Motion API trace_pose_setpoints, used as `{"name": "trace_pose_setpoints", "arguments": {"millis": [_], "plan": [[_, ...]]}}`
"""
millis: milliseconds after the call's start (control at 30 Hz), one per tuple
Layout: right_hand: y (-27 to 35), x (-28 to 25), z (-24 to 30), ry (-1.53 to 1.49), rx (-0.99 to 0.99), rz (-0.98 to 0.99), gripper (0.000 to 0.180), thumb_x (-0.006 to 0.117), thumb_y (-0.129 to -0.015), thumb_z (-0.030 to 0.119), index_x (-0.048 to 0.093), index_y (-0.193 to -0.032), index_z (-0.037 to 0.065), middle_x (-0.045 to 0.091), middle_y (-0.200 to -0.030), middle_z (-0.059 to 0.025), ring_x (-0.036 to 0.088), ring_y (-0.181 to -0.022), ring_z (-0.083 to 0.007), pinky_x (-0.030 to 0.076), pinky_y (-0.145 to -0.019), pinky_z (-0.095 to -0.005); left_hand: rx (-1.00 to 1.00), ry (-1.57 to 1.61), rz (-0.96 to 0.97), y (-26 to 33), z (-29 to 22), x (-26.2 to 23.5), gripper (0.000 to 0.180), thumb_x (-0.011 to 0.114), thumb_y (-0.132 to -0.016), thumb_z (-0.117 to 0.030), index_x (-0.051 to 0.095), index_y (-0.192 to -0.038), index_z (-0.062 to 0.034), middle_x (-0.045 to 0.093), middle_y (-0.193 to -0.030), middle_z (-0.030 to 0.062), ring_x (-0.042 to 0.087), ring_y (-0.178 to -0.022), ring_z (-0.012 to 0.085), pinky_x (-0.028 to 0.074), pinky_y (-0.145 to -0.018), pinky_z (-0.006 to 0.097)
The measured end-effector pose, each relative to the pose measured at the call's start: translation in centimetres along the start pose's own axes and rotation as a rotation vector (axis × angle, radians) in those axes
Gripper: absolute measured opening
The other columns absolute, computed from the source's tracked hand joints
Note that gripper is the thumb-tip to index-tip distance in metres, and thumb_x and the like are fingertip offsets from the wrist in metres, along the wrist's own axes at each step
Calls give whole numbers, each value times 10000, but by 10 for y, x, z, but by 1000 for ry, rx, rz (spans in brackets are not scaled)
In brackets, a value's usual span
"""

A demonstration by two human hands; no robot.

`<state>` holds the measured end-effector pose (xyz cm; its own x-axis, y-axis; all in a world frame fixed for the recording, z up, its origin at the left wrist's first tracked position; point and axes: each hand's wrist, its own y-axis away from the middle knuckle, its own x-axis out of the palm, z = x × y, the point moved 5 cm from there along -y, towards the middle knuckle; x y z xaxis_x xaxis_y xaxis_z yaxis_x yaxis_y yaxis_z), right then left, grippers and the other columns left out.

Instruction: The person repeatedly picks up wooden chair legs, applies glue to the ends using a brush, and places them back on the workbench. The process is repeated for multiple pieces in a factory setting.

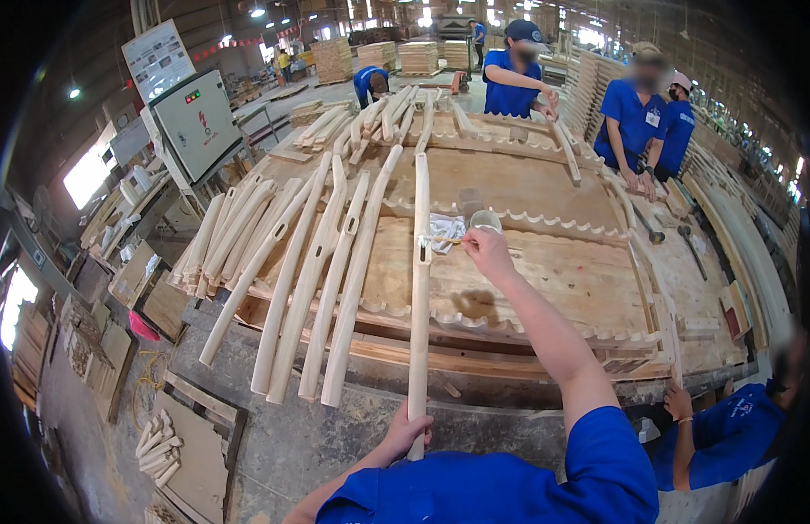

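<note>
A long pale wooden post lies lengthwise in front of me, its far part over the workbench. My left hand is closed around its near end. Pinched in my right hand is a thin stick, its tip at the slot in the post, where some white stuff shows. Whether that tip has bristles is too small to tell. Just beyond my right hand stands a whitish cup. A crumpled white cloth lies between the post and the cup.
Several slotted wooden posts lie to the left, overhanging the bench edge. Scalloped wooden rails cross the workbench. Co-workers in blue stand at its far side, another at right. An electrical cabinet stands left.
</note>
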<state>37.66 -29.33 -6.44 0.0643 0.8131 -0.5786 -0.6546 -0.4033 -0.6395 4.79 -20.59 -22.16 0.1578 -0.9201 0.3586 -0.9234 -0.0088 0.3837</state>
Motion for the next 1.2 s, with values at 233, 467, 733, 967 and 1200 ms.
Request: {"name": "trace_pose_setpoints", "arguments": {"millis": [233, 467, 733, 967, 1200], "plan": [[12, 7, 6, 69, -51, 47, 67, 621, -781, 155, 601, -756, 97, 593, -777, -49, 548, -840, -254, 364, -752, -406, -14, -8, -12, 2, -4, 2, 496, 550, -808, -52, 349, -1262, -54, 493, -674, 70, 522, -487, 162, 445, -458, 301], [27, -2, 12, -45, -102, 71, 67, 616, -783, 150, 601, -747, 95, 588, -760, -57, 545, -824, -263, 365, -750, -406, -5, -12, -20, 3, -7, 2, 487, 542, -807, -47, 355, -1257, -53, 494, -677, 69, 522, -493, 159, 449, -462, 300], [9, -3, -1, 36, -23, -66, 59, 628, -773, 142, 589, -755, 101, 583, -735, -49, 542, -806, -253, 354, -719, -410, -2, -24, 6, 0, -5, 2, 485, 534, -799, -34, 352, -1249, -42, 498, -666, 75, 529, -495, 162, 450, -465, 302], [30, -4, 2, 74, -72, -35, 62, 630, -774, 141, 584, -750, 108, 563, -726, -36, 531, -806, -245, 347, -735, -400, -25, -2, -12, 2, -6, 4, 496, 537, -797, -33, 340, -1252, -37, 496, -661, 71, 525, -489, 159, 444, -461, 296], [35, -19, 24, 46, -136, 21, 76, 622, -784, 155, 581, -741, 106, 551, -749, -31, 530, -811, -231, 348, -744, -378, -18, 41, 4, 3, -8, 3, 497, 536, -790, -25, 341, -1248, -37, 496, -673, 73, 519, -487, 154, 442, -460, 288]]}}
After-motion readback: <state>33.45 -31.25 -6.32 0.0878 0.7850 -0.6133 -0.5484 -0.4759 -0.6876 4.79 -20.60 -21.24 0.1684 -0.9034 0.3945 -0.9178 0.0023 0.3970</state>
